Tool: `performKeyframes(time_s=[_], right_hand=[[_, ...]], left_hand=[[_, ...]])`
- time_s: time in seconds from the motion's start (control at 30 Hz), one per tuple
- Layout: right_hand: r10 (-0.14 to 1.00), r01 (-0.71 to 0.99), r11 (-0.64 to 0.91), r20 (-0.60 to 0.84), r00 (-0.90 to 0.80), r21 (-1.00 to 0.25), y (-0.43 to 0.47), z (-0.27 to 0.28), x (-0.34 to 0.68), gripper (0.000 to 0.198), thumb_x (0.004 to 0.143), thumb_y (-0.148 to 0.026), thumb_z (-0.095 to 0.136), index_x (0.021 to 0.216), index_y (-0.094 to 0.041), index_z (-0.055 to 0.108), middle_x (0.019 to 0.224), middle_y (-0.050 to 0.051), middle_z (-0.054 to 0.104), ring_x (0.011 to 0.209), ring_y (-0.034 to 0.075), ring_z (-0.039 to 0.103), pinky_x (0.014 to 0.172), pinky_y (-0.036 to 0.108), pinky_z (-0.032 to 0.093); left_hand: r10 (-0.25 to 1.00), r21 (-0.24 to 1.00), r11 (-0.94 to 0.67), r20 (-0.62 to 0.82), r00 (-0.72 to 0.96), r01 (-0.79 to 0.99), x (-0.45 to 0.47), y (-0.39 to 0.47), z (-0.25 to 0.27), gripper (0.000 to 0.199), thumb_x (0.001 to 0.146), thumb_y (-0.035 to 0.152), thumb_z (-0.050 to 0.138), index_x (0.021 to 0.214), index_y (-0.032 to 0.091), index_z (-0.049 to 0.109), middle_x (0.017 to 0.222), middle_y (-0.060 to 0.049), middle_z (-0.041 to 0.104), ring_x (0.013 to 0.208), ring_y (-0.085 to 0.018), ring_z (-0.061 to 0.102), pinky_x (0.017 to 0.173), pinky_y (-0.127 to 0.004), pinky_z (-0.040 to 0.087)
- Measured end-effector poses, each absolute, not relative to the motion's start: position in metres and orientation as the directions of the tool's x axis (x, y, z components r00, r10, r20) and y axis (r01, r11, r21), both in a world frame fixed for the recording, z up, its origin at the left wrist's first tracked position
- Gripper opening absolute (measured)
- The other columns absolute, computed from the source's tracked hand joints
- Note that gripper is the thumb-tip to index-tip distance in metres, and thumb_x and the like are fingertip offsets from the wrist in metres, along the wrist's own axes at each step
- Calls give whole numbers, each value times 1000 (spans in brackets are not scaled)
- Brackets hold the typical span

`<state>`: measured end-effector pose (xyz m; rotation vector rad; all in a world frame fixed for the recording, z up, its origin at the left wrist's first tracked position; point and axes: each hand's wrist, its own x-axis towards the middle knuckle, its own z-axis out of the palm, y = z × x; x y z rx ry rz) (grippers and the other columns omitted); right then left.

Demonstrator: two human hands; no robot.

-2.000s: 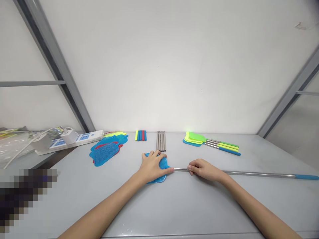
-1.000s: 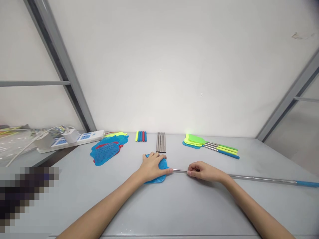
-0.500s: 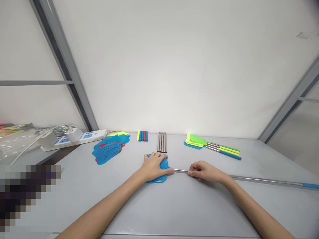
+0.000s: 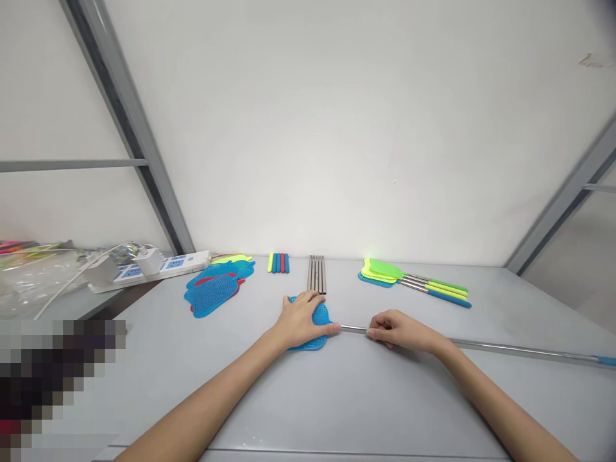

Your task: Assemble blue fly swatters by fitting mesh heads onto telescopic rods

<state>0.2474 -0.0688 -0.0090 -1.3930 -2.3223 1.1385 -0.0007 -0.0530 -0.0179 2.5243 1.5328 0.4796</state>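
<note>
A blue fly swatter lies across the table, its perforated head [image 4: 315, 344] under my left hand [image 4: 302, 321]. The fingers of that hand wrap over the head, and the thumb presses by its neck. From the neck a thin metal rod [image 4: 510, 348] runs right to a blue grip [image 4: 606, 360], cut off by the picture's edge. My right hand [image 4: 397, 330] is closed on the rod a short way from the neck, thumb and fingertips pinching it. Part of the rod is hidden behind that hand and wrist.
Loose blue, red and yellow swatter heads [image 4: 214, 295] lie on the left. Behind my hands are coloured grips [image 4: 278, 263] and metal tubes [image 4: 317, 274]. Several swatters with rods [image 4: 385, 271] are stacked back right. A power strip [image 4: 187, 262] stands left, near plastic bags [image 4: 43, 276].
The view has shifted slightly, so most things appear a little further right. Both hands keep their hold. The blue grip appears nearer the right edge.
</note>
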Motion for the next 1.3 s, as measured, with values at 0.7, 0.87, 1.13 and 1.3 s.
performKeyframes(time_s=[0.7,0.87,1.13,1.3], right_hand=[[819,665,240,-221,-530,-707,-69,-8,247,32,77,-45,44,72,-16,53,55,-2,49,52,9,40,48,20,29],[818,668,258,-211,-536,-698,-69,-8,249,29,76,-44,47,70,-16,51,57,-2,50,53,9,40,48,20,30],[815,664,244,-221,-535,-706,-70,-7,247,32,77,-46,43,73,-16,53,55,-2,50,51,9,39,48,21,29],[819,660,245,-212,-533,-710,-71,-6,247,33,77,-46,43,71,-16,52,55,-2,50,51,9,39,49,20,29]], left_hand=[[879,234,-459,259,400,857,1,-52,-15,66,59,75,38,97,23,52,97,-6,50,95,-27,42,80,-43,29],[879,236,-461,256,403,855,1,-50,-15,65,59,75,38,94,22,50,96,-6,51,95,-28,42,79,-43,30],[879,245,-466,239,412,850,0,-50,-16,63,60,76,37,91,22,50,97,-6,52,94,-27,43,77,-43,31],[884,251,-460,224,411,852,1,-52,-14,63,60,75,38,91,22,50,97,-6,53,94,-28,42,77,-42,30]])
